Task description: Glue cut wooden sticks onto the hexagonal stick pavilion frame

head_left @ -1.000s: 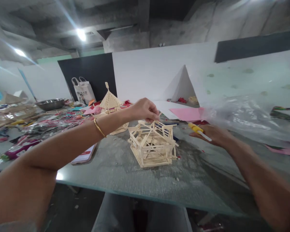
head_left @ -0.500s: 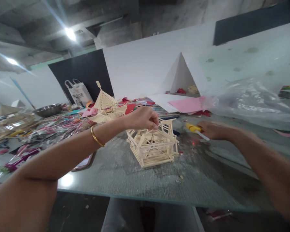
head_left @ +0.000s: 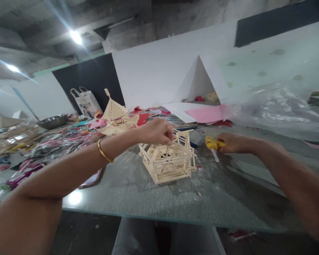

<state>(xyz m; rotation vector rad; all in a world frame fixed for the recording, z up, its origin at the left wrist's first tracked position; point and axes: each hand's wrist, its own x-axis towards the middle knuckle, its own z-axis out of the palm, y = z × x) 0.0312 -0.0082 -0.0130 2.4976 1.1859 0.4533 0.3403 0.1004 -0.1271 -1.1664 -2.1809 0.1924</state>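
Yellow glue gun [head_left: 212, 142], one; hands [head_left: 159, 131] [head_left: 232, 142], two; near stick frame [head_left: 172, 160], one.

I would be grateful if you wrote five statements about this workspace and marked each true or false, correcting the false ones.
1. The right hand holds a yellow tool. True.
2. The gold bangle is on the right wrist. False: it is on the left wrist.
3. The left hand is at the top of the stick frame. True.
4. The metal bowl is at the picture's right. False: it is at the left.
5. The pink paper partly overlaps a white sheet. True.
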